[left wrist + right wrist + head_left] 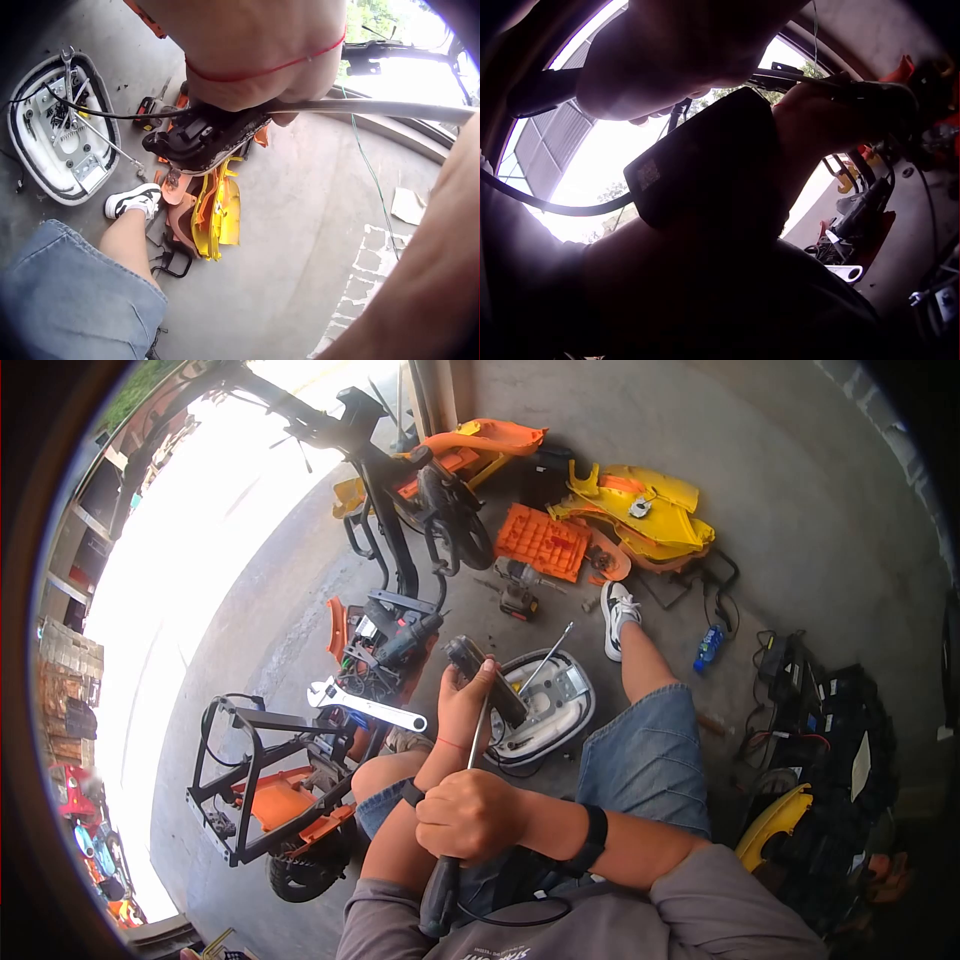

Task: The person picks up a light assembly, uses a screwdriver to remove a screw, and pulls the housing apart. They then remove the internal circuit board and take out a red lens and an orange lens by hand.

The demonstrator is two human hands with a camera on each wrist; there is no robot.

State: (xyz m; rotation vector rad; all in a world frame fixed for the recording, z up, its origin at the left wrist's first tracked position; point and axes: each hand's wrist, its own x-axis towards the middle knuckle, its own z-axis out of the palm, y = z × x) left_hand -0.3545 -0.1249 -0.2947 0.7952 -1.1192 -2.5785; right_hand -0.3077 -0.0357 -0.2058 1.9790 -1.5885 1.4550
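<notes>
My left hand (pixel 467 700) grips a black handle-shaped part (pixel 487 678) and holds it up over my knees. My right hand (pixel 468 815) is clenched round the black handle of a long screwdriver (pixel 440 895). Its metal shaft (pixel 478 735) runs up past the left palm to the black part. In the left wrist view the left hand (pixel 255 52), a red thread on its wrist, holds the black part (pixel 202 135), and the shaft (pixel 375 109) enters from the right. The right wrist view is dark, and the black part (pixel 885 97) shows at the upper right.
I sit on a concrete floor. A white oval housing (pixel 555 710) with a second screwdriver (pixel 548 657) lies ahead of my knee. A silver adjustable wrench (pixel 365 707), a stripped scooter frame (pixel 390 510) and a black rack (pixel 250 760) are left. Orange and yellow panels (pixel 650 515) lie beyond.
</notes>
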